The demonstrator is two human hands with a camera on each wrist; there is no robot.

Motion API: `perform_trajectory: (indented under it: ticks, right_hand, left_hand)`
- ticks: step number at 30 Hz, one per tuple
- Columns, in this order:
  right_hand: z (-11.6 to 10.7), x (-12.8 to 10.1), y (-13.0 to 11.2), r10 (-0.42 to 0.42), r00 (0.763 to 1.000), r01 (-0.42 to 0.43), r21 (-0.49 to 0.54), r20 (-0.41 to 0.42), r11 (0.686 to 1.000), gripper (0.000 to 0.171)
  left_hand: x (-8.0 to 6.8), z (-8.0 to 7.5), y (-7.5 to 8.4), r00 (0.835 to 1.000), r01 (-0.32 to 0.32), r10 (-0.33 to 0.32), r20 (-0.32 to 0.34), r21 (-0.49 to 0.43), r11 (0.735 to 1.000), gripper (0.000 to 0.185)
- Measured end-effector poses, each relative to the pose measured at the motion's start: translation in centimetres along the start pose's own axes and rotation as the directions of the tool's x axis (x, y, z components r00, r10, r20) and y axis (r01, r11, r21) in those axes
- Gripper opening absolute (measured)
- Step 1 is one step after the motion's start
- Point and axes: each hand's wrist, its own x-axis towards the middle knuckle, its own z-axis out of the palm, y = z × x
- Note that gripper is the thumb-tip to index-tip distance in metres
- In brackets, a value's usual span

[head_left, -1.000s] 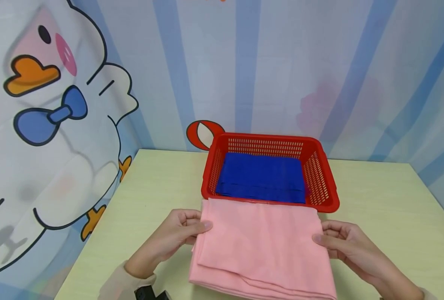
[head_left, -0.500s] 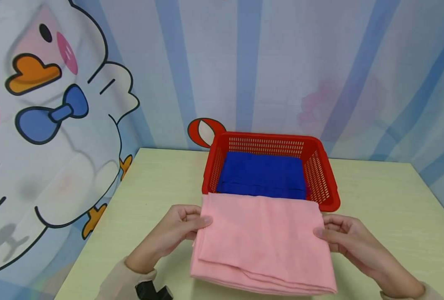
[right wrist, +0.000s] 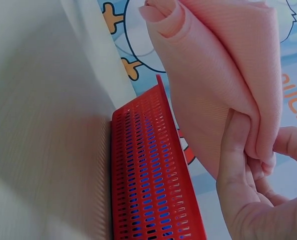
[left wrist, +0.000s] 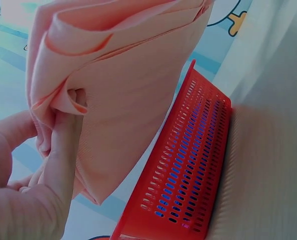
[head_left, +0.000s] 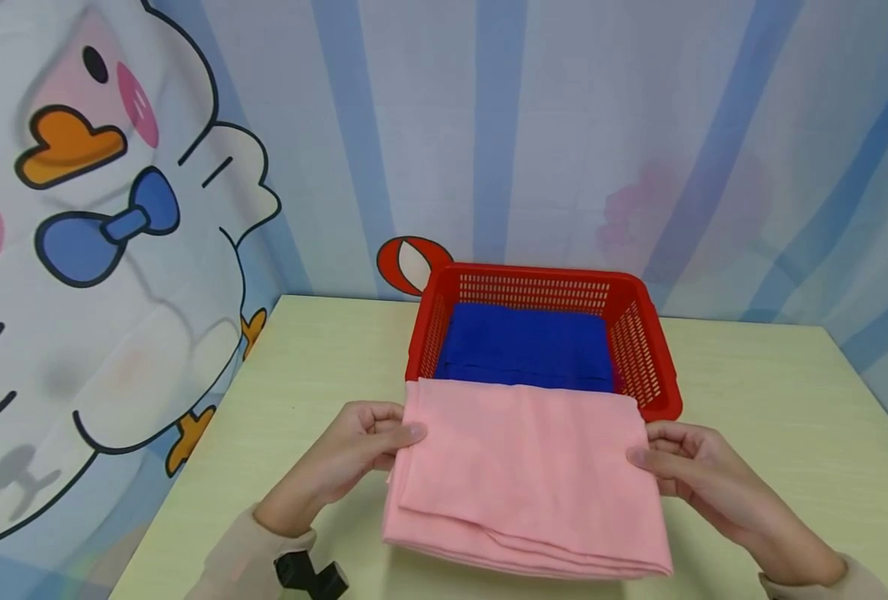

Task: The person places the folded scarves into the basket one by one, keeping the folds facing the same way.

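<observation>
Folded pink cloth (head_left: 528,477) lifted off the table (head_left: 301,367), pinched at its side edges by left hand (head_left: 354,454) and right hand (head_left: 695,475); far edge over the basket (head_left: 657,367) rim, not yet on the blue cloth (head_left: 526,346) inside

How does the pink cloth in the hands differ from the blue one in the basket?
The folded pink cloth is held up at its sides by the left hand and right hand; the folded blue cloth lies flat and untouched inside the red plastic basket. The pink one's far edge overlaps the basket's near rim. Both are plain and folded.
</observation>
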Motion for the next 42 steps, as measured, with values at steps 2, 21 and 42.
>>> perform_trajectory:
  ticks: [2,21,42]
  right_hand:
    - [0.0,0.1,0.0,0.001,1.0,-0.001,0.005,-0.001,1.0,0.014]
    - [-0.5,1.3,-0.7,-0.044,0.999,0.043,0.022,0.018,0.999,0.013]
    - [-1.4,2.0,-1.5,-0.065,0.997,0.064,0.025,0.05,0.998,0.019]
  left_hand:
    - [0.2,-0.1,0.0,1.0,0.002,-0.002,-0.006,0.002,1.0,0.034]
    - [1.7,-0.7,0.7,1.0,0.011,-0.01,-0.024,0.045,0.999,0.035]
    - [2.6,-0.8,0.9,1.0,0.012,-0.01,-0.03,0.05,0.999,0.034]
